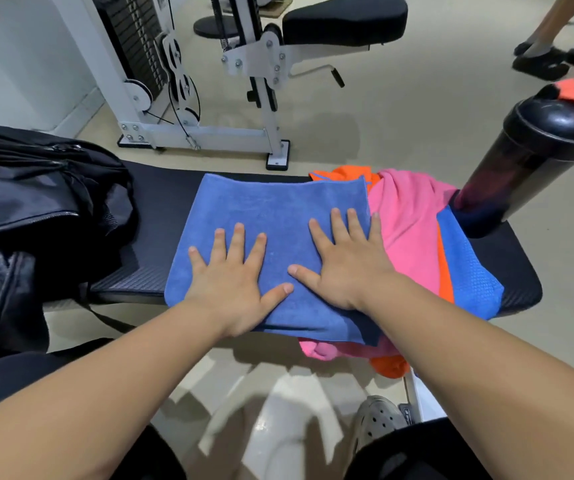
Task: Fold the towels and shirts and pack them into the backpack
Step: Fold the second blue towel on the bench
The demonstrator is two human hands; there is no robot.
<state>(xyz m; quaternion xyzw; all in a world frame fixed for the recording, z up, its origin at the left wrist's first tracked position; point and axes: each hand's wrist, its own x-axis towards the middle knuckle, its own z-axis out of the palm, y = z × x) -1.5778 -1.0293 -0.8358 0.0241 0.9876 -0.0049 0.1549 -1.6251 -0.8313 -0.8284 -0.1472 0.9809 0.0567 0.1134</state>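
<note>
While the left hand (pixel 233 275) and right hand (pixel 344 268) press flat, fingers spread, on the folded blue towel (pixel 271 206), the bench (pixel 161 192) lies under it, the backpack (pixel 36 188) to its left, a pink garment (pixel 407 230) to its right.

- Black padded bench (pixel 161 209): ribbed surface.
- Black backpack (pixel 36 188): left end.
- Blue towel (pixel 271 209): centre, flat, near edge overhanging.
- Garment heap (pixel 407 230), pink, orange, blue: right of towel, partly beneath it.
- Black shaker bottle (pixel 528 161): right end, beside heap.

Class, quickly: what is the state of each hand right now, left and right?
Left hand: open, pressed flat on the blue towel.
Right hand: open, flat on the same towel.
</note>
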